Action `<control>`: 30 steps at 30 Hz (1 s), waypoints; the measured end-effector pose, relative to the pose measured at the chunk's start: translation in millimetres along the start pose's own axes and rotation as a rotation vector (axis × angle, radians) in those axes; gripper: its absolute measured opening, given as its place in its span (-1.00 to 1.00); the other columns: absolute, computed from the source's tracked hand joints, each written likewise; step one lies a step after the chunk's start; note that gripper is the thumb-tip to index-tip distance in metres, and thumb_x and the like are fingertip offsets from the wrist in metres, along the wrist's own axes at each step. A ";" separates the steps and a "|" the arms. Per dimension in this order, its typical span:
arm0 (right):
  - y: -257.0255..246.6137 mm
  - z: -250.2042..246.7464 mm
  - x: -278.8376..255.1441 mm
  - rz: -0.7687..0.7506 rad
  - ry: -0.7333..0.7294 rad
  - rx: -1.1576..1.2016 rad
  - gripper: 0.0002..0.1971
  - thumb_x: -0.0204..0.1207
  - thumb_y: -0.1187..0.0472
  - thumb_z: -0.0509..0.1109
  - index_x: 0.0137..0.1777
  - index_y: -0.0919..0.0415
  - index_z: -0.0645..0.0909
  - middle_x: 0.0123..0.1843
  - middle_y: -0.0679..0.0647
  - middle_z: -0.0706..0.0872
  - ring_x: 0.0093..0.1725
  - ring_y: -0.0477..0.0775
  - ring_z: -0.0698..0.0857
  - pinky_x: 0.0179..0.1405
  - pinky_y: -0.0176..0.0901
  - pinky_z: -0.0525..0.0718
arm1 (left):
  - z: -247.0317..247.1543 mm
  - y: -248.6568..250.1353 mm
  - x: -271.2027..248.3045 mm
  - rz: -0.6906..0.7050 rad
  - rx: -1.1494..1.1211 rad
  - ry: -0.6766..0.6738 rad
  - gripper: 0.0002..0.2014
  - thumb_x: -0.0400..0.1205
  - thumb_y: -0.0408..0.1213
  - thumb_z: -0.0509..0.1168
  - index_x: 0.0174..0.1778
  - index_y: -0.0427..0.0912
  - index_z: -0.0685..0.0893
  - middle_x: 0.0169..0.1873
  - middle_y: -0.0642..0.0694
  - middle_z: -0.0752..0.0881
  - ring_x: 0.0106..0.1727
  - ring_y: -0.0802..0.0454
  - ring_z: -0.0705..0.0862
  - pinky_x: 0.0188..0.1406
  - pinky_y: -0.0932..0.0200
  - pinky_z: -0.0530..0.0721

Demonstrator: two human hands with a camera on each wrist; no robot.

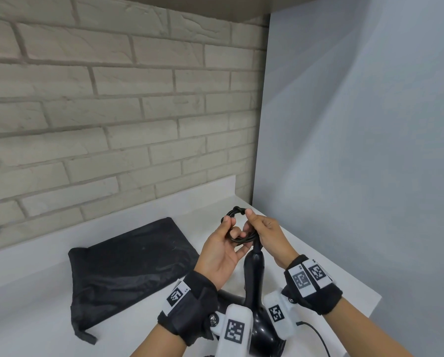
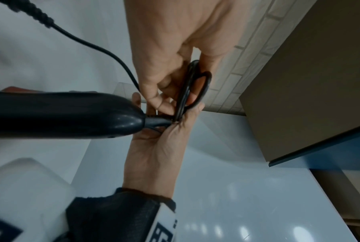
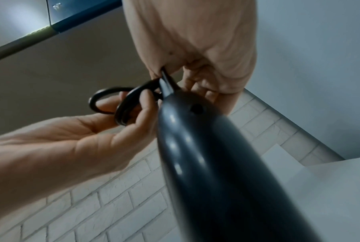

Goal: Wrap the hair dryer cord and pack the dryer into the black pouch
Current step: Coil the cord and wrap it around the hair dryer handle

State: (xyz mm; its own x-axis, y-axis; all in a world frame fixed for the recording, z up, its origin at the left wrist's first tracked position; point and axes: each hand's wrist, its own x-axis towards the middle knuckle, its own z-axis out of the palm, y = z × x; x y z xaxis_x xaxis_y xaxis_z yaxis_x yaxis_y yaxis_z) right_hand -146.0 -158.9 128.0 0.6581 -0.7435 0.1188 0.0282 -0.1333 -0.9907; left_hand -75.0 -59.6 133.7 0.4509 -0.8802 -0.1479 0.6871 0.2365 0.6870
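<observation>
The black hair dryer (image 1: 253,276) sits between my wrists with its handle (image 2: 61,114) pointing away from me toward my fingers. Its black cord (image 1: 237,235) is gathered into small loops at the handle's end. My left hand (image 1: 231,228) pinches the loops from the left, fingers threaded through the coil (image 3: 125,104). My right hand (image 1: 250,222) grips the same coil (image 2: 195,86) from the right, close to where the cord leaves the handle (image 3: 216,163). The black pouch (image 1: 130,266) lies flat on the white counter (image 1: 35,292), left of my hands.
A pale brick wall (image 1: 112,112) runs behind the counter and a plain grey-blue panel (image 1: 357,150) closes off the right side. The counter's right edge (image 1: 370,297) is close beside my right wrist. A thin cable (image 1: 318,336) trails from the wrist camera.
</observation>
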 end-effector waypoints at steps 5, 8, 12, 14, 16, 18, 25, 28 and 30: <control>1.9 4.7 0.9 0.016 -0.010 -0.033 -0.48 0.52 -0.16 0.24 -0.48 0.24 0.59 -0.51 0.06 0.69 -0.35 0.19 0.58 -0.35 -0.15 0.56 | -1.8 5.0 0.5 0.012 0.094 -0.008 -0.74 0.70 -0.24 0.11 -0.31 -0.15 0.51 -0.62 -0.01 0.36 -0.41 0.11 0.53 -0.04 0.08 0.66; 6.2 4.4 3.6 0.027 0.069 -0.130 -0.47 0.44 -0.29 0.25 -0.49 0.14 0.59 -0.49 -0.01 0.68 -0.35 0.08 0.61 -0.17 -0.04 0.58 | -2.5 9.3 -1.0 0.015 0.165 -0.036 -0.73 0.65 -0.34 0.19 -0.40 -0.14 0.52 -0.51 -0.06 0.40 -0.35 0.09 0.55 -0.05 0.11 0.69; 6.3 2.1 3.8 0.133 0.052 -0.267 -0.36 0.40 -0.42 0.16 -0.38 0.22 0.52 -0.43 0.07 0.60 -0.38 0.02 0.59 -0.18 -0.11 0.56 | -2.4 13.0 -2.1 0.015 0.168 -0.047 -0.86 0.62 -0.43 0.22 -0.22 -0.15 0.56 -0.54 0.03 0.50 -0.44 0.15 0.55 0.07 0.02 0.66; 0.3 2.4 1.1 0.175 0.011 -0.153 -0.43 0.44 -0.34 0.22 -0.33 0.24 0.53 -0.41 0.13 0.61 -0.42 0.03 0.62 -0.28 -0.20 0.62 | -2.3 12.9 -0.9 0.017 0.182 -0.047 -0.81 0.66 -0.34 0.18 -0.29 -0.16 0.51 -0.63 0.04 0.40 -0.44 0.13 0.51 0.09 0.00 0.65; -4.2 1.8 0.6 0.187 -0.007 -0.010 -0.54 0.46 -0.22 0.30 -0.23 0.25 0.58 -0.36 0.13 0.66 -0.45 0.00 0.66 -0.39 -0.28 0.65 | -2.6 12.1 0.7 0.022 0.163 -0.024 -0.81 0.70 -0.30 0.12 -0.23 -0.19 0.52 -0.67 0.03 0.36 -0.43 0.10 0.51 0.04 0.02 0.68; -4.1 -0.3 3.6 0.174 -0.010 0.109 -0.65 0.48 -0.08 0.37 -0.14 0.26 0.64 -0.38 0.09 0.72 -0.50 -0.06 0.68 -0.50 -0.35 0.60 | -2.7 11.0 1.6 0.031 0.151 -0.018 -0.81 0.71 -0.29 0.07 -0.14 -0.21 0.54 -0.68 0.02 0.38 -0.40 0.09 0.55 0.07 0.01 0.68; -4.4 -7.0 13.4 0.320 -0.081 0.349 -0.83 0.48 0.14 0.42 -0.18 0.26 0.70 -0.36 0.02 0.80 -0.42 -0.11 0.76 -0.37 -0.34 0.69 | -3.6 10.0 3.6 0.105 0.411 0.075 -0.75 0.73 -0.24 0.04 -0.23 -0.10 0.53 -0.50 0.01 0.42 -0.25 0.11 0.57 -0.08 0.19 0.55; -6.4 -11.2 12.4 0.406 -0.152 0.390 -0.83 0.50 0.13 0.39 -0.25 0.17 0.72 -0.36 -0.04 0.80 -0.38 -0.19 0.75 -0.30 -0.37 0.60 | -6.3 7.8 5.3 0.107 0.421 0.121 -0.78 0.73 -0.22 0.04 -0.14 -0.08 0.55 -0.53 0.03 0.38 -0.25 0.08 0.46 -0.17 0.17 0.39; -7.4 -12.5 11.1 0.449 -0.163 0.415 -0.79 0.51 0.12 0.38 -0.31 0.15 0.72 -0.37 -0.04 0.79 -0.40 -0.18 0.74 -0.20 -0.31 0.53 | -4.5 7.3 4.9 0.105 0.371 0.125 -0.80 0.73 -0.24 0.05 -0.08 -0.13 0.56 -0.62 0.08 0.38 -0.34 0.11 0.47 -0.22 0.19 0.38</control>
State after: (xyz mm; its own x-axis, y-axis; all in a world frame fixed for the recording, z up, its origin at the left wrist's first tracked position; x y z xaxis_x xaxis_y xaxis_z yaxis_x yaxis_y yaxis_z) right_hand -148.3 -174.4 137.5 0.7786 -0.5544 -0.2939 -0.0094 0.4581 -0.8889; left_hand -65.2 -60.4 134.8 0.5892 -0.7970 -0.1327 0.3915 0.1379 0.9098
